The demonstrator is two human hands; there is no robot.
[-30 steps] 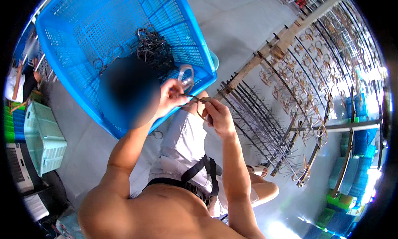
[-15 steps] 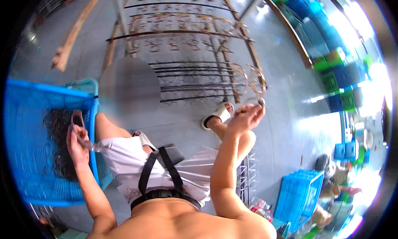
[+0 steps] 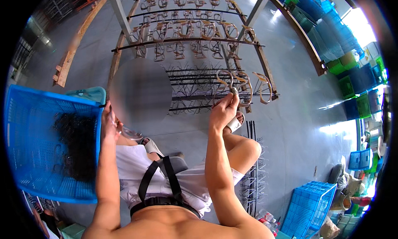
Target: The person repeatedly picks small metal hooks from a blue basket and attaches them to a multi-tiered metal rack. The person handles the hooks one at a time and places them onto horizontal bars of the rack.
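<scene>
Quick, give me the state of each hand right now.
Left hand: closed on a clear eyeglass frame.
Right hand: fingers pinched on a frame piece at the rack.

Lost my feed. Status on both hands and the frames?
Right hand hanging a frame on the rack. Left hand holds another frame beside the blue basket. Nothing blocking.

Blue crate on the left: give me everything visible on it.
The blue crate is a large rectangular plastic basket with lattice walls and floor and a solid rim. It sits low at the person's left, tipped so its open side faces the camera. A dark tangle of eyeglass frames lies inside near its right wall. The left hand hovers at that rim, holding a clear frame; contact with the crate cannot be told.
</scene>
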